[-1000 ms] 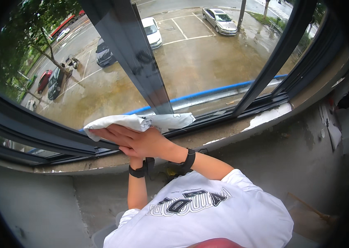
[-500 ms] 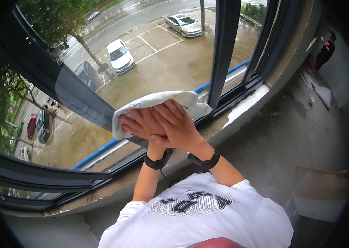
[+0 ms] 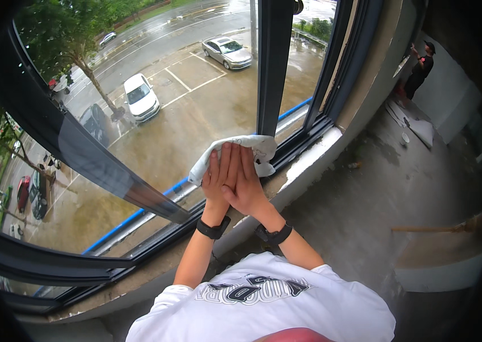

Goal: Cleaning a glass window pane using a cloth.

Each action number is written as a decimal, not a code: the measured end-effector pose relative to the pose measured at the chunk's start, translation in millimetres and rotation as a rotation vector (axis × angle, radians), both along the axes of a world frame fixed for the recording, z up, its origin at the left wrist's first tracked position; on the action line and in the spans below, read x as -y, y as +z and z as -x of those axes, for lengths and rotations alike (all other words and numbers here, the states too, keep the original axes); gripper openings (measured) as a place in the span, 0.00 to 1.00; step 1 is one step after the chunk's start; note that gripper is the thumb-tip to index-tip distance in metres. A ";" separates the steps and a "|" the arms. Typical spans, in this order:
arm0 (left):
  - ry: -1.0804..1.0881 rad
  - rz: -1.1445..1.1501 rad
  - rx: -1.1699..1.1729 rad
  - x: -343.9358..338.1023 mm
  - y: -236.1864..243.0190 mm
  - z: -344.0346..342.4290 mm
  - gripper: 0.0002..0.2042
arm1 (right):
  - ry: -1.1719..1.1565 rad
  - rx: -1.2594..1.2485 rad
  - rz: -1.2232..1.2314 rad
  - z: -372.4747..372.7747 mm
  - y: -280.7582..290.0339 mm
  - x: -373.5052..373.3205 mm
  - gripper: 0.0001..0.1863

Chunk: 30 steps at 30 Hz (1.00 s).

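A pale, patterned cloth (image 3: 265, 149) lies bunched against the low part of a large window, just left of a dark upright frame bar (image 3: 269, 74). Both my hands press it there with straight, flat fingers pointing up. My left hand (image 3: 216, 181) is on the cloth's left half, partly covered by my right hand (image 3: 246, 183), whose thumb crosses over it. Neither hand curls round the cloth. Black bands (image 3: 214, 229) circle both wrists. What lies beneath the palms is hidden.
A dark sill track (image 3: 161, 242) and rough ledge (image 3: 303, 162) run below the glass. Wet parking ground with cars (image 3: 141, 98) shows outside. On the right, a person in black (image 3: 417, 71) stands beside a wall; a wooden-edged board (image 3: 443, 253) is nearer.
My hands and the cloth have slid right, closer to the upright bar. My fingers, slanted leftward before, now point up. The whole view has shifted too.
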<state>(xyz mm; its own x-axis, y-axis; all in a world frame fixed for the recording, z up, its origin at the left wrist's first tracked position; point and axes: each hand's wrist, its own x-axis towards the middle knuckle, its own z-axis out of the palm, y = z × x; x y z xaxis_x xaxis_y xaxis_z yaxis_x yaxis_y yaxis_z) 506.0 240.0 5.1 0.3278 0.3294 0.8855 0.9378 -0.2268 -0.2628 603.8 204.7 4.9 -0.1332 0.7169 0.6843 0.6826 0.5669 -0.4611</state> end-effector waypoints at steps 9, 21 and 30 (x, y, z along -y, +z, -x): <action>0.009 0.145 0.147 45.6 -65.0 106.1 0.27 | -0.248 -0.415 -0.136 -20.4 41.7 -4.1 0.38; -0.324 0.388 0.745 144.4 -45.4 88.4 0.25 | -0.360 -0.537 -0.081 11.3 17.3 -24.0 0.32; -0.283 0.369 0.727 151.2 -52.7 78.0 0.27 | -0.218 -0.410 -0.050 38.0 -3.0 -8.7 0.33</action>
<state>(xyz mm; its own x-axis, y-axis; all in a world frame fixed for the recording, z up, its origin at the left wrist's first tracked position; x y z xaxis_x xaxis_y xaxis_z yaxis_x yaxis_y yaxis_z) 428.0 88.8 -47.6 -0.1656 0.6290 0.7596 0.7401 -0.4297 0.5172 565.8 213.4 1.9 0.3057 0.6630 0.6834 0.5559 0.4584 -0.6934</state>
